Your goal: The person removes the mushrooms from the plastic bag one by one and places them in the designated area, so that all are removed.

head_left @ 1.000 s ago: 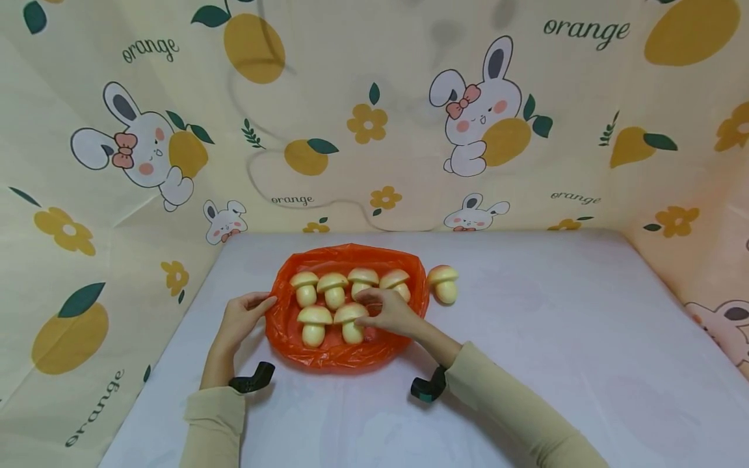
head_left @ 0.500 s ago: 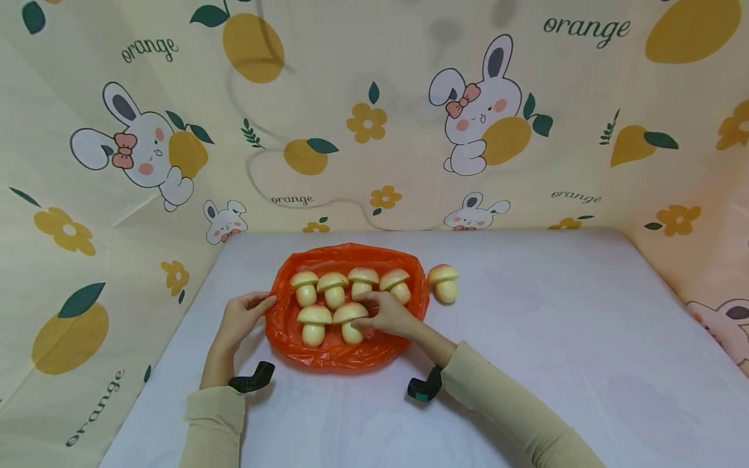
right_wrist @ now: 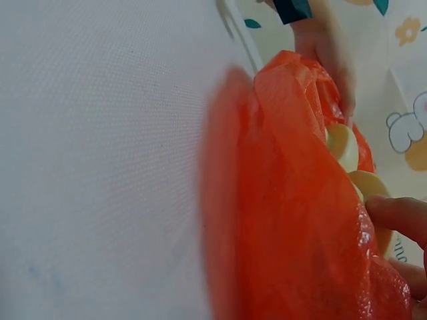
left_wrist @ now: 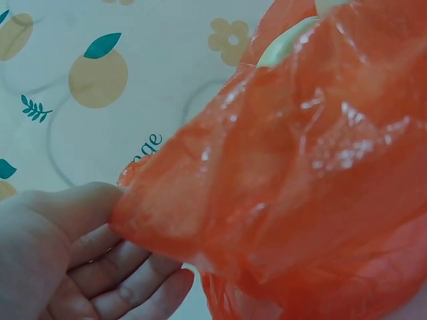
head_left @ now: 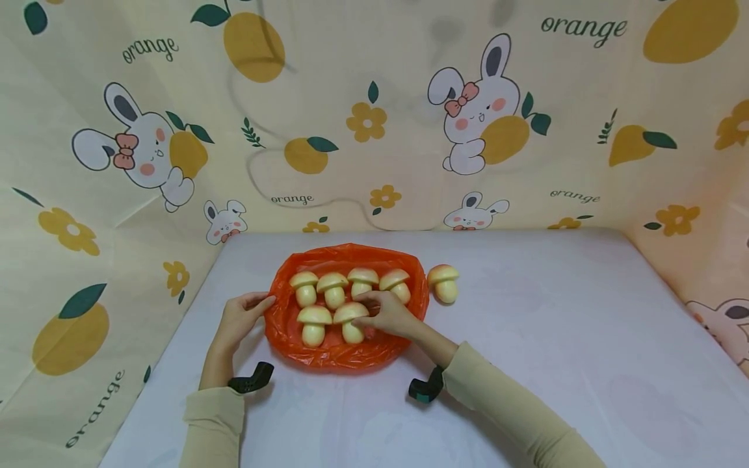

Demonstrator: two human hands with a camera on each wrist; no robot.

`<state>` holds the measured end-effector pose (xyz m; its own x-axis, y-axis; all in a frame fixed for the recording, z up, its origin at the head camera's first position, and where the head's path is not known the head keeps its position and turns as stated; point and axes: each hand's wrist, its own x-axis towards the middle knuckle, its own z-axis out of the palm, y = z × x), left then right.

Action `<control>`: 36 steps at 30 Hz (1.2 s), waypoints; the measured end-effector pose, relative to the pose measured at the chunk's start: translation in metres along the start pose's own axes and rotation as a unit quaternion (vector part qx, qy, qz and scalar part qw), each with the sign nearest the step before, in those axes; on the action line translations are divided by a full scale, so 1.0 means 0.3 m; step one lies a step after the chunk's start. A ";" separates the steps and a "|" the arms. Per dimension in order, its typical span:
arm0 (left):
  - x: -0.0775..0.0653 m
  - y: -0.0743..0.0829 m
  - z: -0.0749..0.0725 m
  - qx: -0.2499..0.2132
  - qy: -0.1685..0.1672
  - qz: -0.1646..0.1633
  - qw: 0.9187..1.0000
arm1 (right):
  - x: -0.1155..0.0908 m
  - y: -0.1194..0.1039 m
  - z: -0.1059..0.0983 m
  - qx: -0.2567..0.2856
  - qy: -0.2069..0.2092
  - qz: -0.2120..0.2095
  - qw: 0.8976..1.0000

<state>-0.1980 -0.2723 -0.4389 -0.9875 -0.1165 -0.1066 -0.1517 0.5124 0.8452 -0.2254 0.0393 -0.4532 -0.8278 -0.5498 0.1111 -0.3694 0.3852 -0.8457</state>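
An orange-red plastic bag (head_left: 281, 348) lies spread open like a shallow bowl, with several pale yellow mushrooms inside, their caps tinged pink. My left hand (head_left: 238, 320) pinches the bag's left rim between thumb and fingers; the left wrist view shows this thin plastic (left_wrist: 200, 200) close up. Inside the bag, my right hand (head_left: 391, 315) grips the right-hand mushroom (head_left: 351, 325) of the front row, fingers at its cap and thumb by the stem. Beside it stands another front-row mushroom (head_left: 313, 326). The back row includes a mushroom (head_left: 333, 290) near its middle. Fingers partly cover the back-row mushroom (head_left: 363, 279) behind them.
One more mushroom (head_left: 445, 284) lies outside the bag, close to its right rim. A white cloth (head_left: 556, 338) covers the table. Printed curtains with rabbits and oranges (head_left: 363, 162) enclose the back and sides. A black wrist camera (head_left: 426, 386) sits below the right hand.
My right forearm has shifted very slightly left since the first frame. The hands' holds on the bag rim and the front-row mushroom look the same, and the mushrooms have stayed put.
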 end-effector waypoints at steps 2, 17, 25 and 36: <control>0.001 -0.001 0.000 0.003 0.000 -0.002 1.000 | -0.002 -0.002 -0.003 0.003 0.001 0.000 1.000; 0.007 -0.001 -0.004 -0.005 0.000 0.005 1.000 | -0.015 -0.052 -0.078 0.023 0.016 -0.019 0.999; 0.010 0.003 -0.006 -0.006 -0.003 0.006 1.000 | -0.023 -0.074 -0.146 0.034 0.013 -0.033 0.999; 0.015 0.016 -0.010 -0.006 -0.013 -0.001 1.000 | -0.061 -0.100 -0.233 0.064 0.005 0.008 0.998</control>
<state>-0.2031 -0.2729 -0.4336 -0.9878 -0.0955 -0.1227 -0.1542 0.5012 0.8515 -0.2289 0.0897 -0.3933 -0.8379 -0.5362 0.1025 -0.2998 0.2950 -0.9073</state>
